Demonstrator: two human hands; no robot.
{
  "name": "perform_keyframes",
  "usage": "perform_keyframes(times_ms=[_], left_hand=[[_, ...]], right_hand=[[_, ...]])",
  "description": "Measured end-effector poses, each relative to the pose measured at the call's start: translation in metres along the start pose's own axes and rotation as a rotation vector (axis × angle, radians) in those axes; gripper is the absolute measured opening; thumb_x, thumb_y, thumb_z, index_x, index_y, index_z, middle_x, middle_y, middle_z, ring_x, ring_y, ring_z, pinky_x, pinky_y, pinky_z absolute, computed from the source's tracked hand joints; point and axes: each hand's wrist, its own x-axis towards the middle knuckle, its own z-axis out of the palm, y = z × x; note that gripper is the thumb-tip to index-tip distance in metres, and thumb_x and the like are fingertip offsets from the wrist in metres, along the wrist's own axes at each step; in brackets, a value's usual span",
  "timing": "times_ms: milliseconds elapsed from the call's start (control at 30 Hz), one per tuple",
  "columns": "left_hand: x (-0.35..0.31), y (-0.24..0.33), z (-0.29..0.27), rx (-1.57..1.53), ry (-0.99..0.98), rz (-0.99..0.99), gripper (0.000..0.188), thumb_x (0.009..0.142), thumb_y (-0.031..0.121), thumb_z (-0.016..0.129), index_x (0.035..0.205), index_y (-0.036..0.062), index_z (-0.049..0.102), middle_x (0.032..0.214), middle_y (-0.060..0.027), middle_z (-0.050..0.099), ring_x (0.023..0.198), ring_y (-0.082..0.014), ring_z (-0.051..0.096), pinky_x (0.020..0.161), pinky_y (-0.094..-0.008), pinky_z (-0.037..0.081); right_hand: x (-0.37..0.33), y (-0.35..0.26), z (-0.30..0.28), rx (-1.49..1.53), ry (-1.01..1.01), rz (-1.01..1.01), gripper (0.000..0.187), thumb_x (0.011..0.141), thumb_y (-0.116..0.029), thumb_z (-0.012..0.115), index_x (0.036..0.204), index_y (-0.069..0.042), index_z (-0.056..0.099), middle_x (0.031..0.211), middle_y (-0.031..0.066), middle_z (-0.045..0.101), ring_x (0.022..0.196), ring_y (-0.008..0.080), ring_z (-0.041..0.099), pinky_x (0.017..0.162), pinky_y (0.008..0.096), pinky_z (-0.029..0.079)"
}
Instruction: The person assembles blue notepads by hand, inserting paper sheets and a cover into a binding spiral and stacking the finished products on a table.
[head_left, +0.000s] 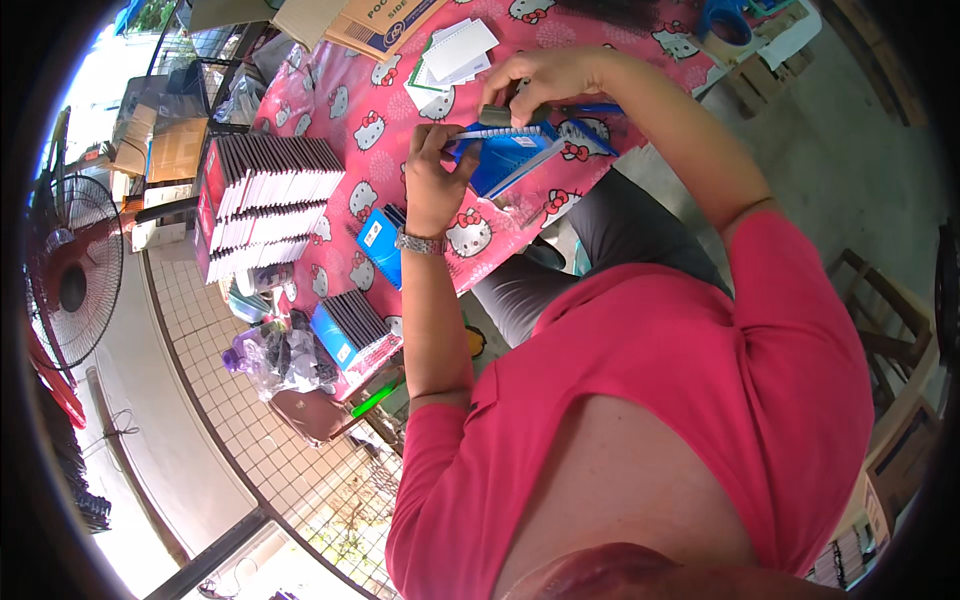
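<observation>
A blue-covered notebook lies at the near edge of the table, with a pale spiral coil along its far edge. My left hand, wearing a metal-band watch, is closed on the coil's left end and the notebook's corner. Above the coil, my right hand has its fingers bent round a dark olive, block-like piece, whose exact kind I cannot make out. Its fingertips come down close to the coil. More blue covers lie just right of the notebook.
Tall stacks of notebooks stand on the left. Smaller blue stacks sit near my left forearm. Loose white cards and a cardboard box are at the back. A blue tape roll lies far right; a fan stands left.
</observation>
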Motion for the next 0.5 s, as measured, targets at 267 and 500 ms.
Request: perform_keyframes(times_ms=[267,500], left_hand=[[0.007,0.001,-0.006,-0.036,-0.055,-0.008,0.025,0.079,0.008,0.076,0.099,0.0003,0.065,0.093,-0.0108,0.06,0.074,-0.0203,0.065,0.066,-0.0306,0.053],[0.006,-0.01,-0.003,-0.188,-0.059,-0.008,0.029,0.077,0.006,0.076,0.102,-0.0007,0.062,0.095,-0.0102,0.061,0.076,-0.0186,0.066,0.066,-0.0311,0.052]], right_hand=[[0.013,0.019,-0.002,0.273,0.025,-0.058,0.056,0.068,-0.018,0.061,0.121,0.002,0.059,0.116,0.0106,0.058,0.106,0.0205,0.056,0.093,0.0313,0.044],[0.019,0.01,-0.001,0.008,-0.013,-0.088,0.052,0.073,-0.02,0.067,0.121,0.001,0.061,0.106,0.0067,0.064,0.097,0.0152,0.06,0.086,0.0267,0.046]])
